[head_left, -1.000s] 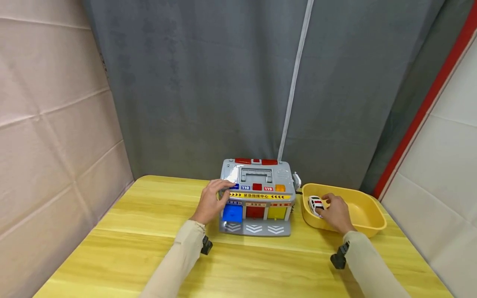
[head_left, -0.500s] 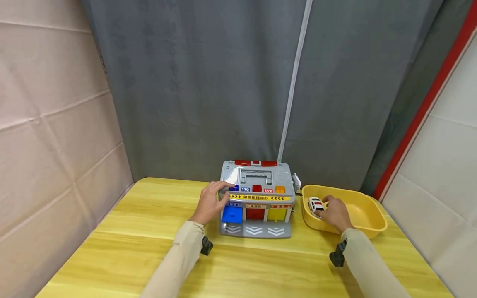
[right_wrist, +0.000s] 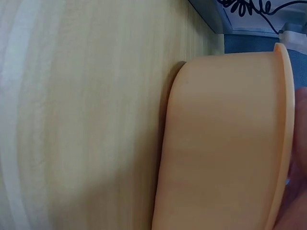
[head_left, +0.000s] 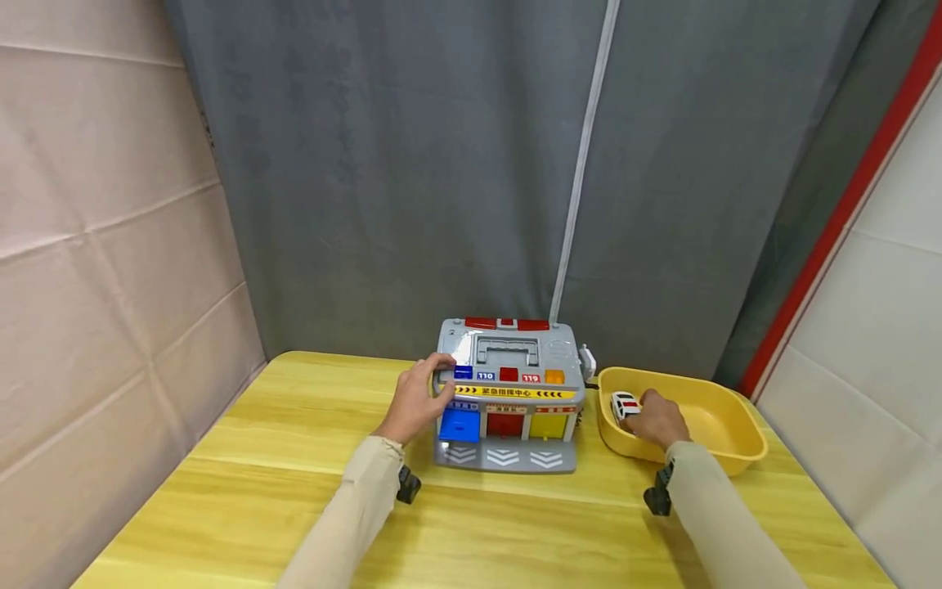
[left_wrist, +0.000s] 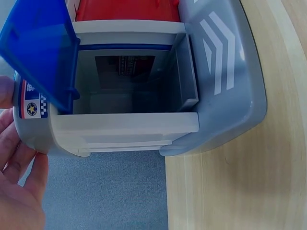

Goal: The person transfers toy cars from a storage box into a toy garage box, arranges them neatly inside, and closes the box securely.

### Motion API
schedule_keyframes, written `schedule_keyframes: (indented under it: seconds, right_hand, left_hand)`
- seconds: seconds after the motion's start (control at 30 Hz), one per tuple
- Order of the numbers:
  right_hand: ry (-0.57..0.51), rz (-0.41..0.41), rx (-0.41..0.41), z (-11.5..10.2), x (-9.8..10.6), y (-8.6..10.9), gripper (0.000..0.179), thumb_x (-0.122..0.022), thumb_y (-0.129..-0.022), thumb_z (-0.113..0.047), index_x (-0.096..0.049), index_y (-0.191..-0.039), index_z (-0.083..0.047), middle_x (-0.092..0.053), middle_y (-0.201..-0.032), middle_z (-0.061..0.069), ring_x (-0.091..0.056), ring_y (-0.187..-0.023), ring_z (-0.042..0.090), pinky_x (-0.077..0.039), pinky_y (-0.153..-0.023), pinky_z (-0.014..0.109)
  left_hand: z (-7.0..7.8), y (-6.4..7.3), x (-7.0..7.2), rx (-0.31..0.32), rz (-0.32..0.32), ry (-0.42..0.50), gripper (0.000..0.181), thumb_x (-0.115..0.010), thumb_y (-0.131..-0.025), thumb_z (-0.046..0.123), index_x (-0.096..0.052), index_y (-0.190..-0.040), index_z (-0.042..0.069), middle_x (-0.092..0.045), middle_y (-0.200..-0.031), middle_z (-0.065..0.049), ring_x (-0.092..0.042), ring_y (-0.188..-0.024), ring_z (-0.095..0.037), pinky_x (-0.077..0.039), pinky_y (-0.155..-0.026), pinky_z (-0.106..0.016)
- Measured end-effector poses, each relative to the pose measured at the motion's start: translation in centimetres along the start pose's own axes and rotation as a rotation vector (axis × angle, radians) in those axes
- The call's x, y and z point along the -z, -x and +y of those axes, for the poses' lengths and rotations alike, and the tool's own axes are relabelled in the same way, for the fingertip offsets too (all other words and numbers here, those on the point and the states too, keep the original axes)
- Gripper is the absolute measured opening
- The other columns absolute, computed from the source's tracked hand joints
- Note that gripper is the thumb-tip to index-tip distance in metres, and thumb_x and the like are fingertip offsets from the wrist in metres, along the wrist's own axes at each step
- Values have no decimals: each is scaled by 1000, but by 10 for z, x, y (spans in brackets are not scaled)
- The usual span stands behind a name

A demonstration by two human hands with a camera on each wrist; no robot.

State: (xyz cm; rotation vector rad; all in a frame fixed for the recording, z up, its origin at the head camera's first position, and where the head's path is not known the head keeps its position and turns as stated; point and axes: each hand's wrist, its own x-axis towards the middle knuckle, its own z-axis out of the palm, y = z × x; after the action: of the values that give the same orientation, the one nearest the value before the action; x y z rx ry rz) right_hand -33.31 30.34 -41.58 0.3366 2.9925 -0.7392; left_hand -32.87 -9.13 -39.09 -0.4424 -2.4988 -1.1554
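My left hand [head_left: 416, 399] grips the upper left corner of a grey toy rescue station [head_left: 508, 401], its fingertips beside the blue roof button [head_left: 463, 372]. In the left wrist view, the station's blue door [left_wrist: 41, 52] is swung up and the bay behind it shows a dark interior. My right hand [head_left: 660, 419] reaches into a yellow plastic basin [head_left: 724, 409] and pinches a white toy car [head_left: 624, 406] with red and black markings at the basin's left end. The basin wall hides most of that hand and the car in the right wrist view.
The station's red door [head_left: 504, 424] and yellow door [head_left: 548, 424] are down. A white part [head_left: 586, 361] sticks out from its right side, near a coiled black cord [right_wrist: 244, 6]. A grey curtain [head_left: 412, 180] stands behind the wooden table [head_left: 280, 458].
My left fingertip has drawn back off the blue button, which now shows fully. The right hand's fingers have closed in on the car, and that wrist has turned slightly.
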Motion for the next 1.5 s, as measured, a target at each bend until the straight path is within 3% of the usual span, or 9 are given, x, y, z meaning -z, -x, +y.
schedule_keyframes:
  seconds: [0.23, 0.53, 0.8, 1.0, 1.17, 1.3, 1.4, 1.5]
  right_hand:
    - [8, -16, -13, 2, 0, -5, 58, -71, -87, -28, -49, -121, 13, -60, -103, 27, -58, -88, 35, -52, -76, 43]
    - [4, -26, -19, -1, 3, -6, 60, -72, -84, -27, -47, -120, 13, -60, -101, 27, -58, -87, 35, -54, -76, 43]
    - [-14, -34, -21, 3, 3, -8, 60, -70, -83, -26, -46, -119, 15, -59, -102, 28, -58, -88, 36, -54, -77, 43]
    - [-35, -88, -6, 3, 6, -9, 53, -67, -83, -27, -51, -110, 14, -59, -95, 23, -56, -81, 30, -50, -70, 33]
    - [-149, -150, -36, 7, 8, -12, 45, -68, -85, -30, -56, -103, 10, -58, -87, 15, -53, -72, 22, -42, -61, 26]
    - [-320, -177, -85, 9, 12, -12, 41, -67, -90, -28, -57, -105, 9, -57, -85, 9, -55, -68, 16, -48, -59, 23]
    - [-493, -188, -111, 6, 16, -10, 47, -62, -96, -21, -48, -122, 15, -56, -93, 13, -59, -70, 14, -57, -62, 23]
    - [-623, -207, -120, 5, 18, -11, 57, -58, -99, -14, -33, -139, 17, -53, -111, 22, -63, -78, 15, -61, -69, 23]
  left_hand:
    - [0, -1, -2, 15, -4, 8, 31, -67, -94, 18, -63, -125, 16, -70, -126, -6, -60, -115, -25, -48, -111, -50]
    - [-1, -1, -2, 33, -4, 12, 31, -67, -94, 17, -63, -125, 17, -70, -127, -6, -60, -116, -25, -47, -112, -49]
    - [0, -3, -4, 6, 5, 9, 29, -67, -94, 17, -64, -123, 17, -71, -124, -5, -61, -113, -25, -49, -110, -49]
    - [0, -2, -4, 25, -1, 17, 29, -67, -94, 17, -64, -123, 17, -71, -125, -5, -60, -114, -25, -48, -111, -50]
    - [0, -1, -4, 37, -5, 23, 30, -68, -94, 17, -63, -124, 18, -70, -126, -5, -60, -116, -25, -47, -112, -49]
    - [-1, -1, -5, 38, -5, 23, 30, -67, -94, 17, -63, -124, 18, -70, -126, -5, -60, -116, -26, -47, -113, -49]
    - [-1, -1, -4, 47, -3, 24, 30, -67, -94, 17, -63, -124, 18, -70, -127, -5, -60, -117, -26, -47, -113, -49]
    - [-1, 0, -3, 49, 2, 25, 31, -67, -94, 18, -63, -125, 18, -69, -127, -5, -60, -117, -26, -47, -113, -49]
